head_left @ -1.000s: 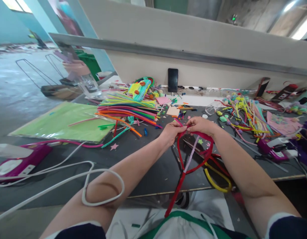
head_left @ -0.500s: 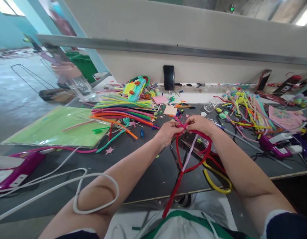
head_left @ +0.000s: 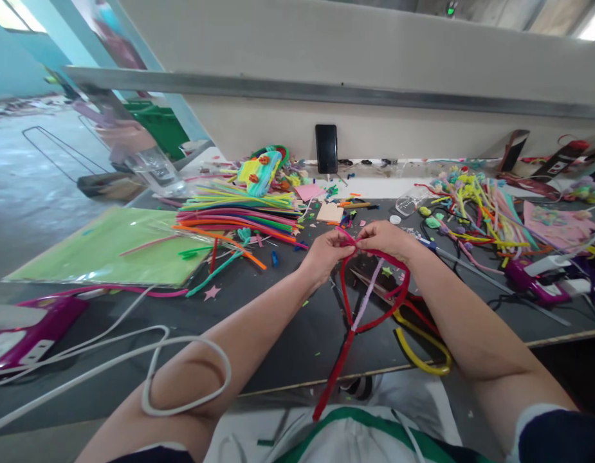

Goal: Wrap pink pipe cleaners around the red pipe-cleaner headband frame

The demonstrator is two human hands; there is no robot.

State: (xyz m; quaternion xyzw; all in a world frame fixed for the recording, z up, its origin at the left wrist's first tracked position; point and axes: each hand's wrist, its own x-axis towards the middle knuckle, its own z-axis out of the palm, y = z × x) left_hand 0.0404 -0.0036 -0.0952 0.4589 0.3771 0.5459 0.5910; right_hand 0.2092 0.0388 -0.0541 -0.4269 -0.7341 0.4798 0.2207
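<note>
A red pipe-cleaner frame (head_left: pixel 344 292) hangs over the table's front edge, a loop at the top and a straight stem pointing down. Its top, where pink stems meet, is pinched by my left hand (head_left: pixel 327 255) and my right hand (head_left: pixel 384 242), fingertips almost touching. A pale lilac stem (head_left: pixel 366 299) runs through the loop. Under my right forearm lies a bent yellow pipe cleaner (head_left: pixel 422 365). Scissors, partly hidden, rest behind the loop.
Left of my hands are bundled pipe cleaners (head_left: pixel 239 212), a green sheet in plastic (head_left: pixel 109 247) and a white cable (head_left: pixel 181 339). A phone (head_left: pixel 327 149) leans on the back panel. Tangled stems (head_left: pixel 485 212) and a purple power strip (head_left: pixel 533 283) sit at right.
Between my fingertips the pink stems have shifted, and a small pink loop now stands up more visibly by my left fingers. Both hands remain nearly where they were.
</note>
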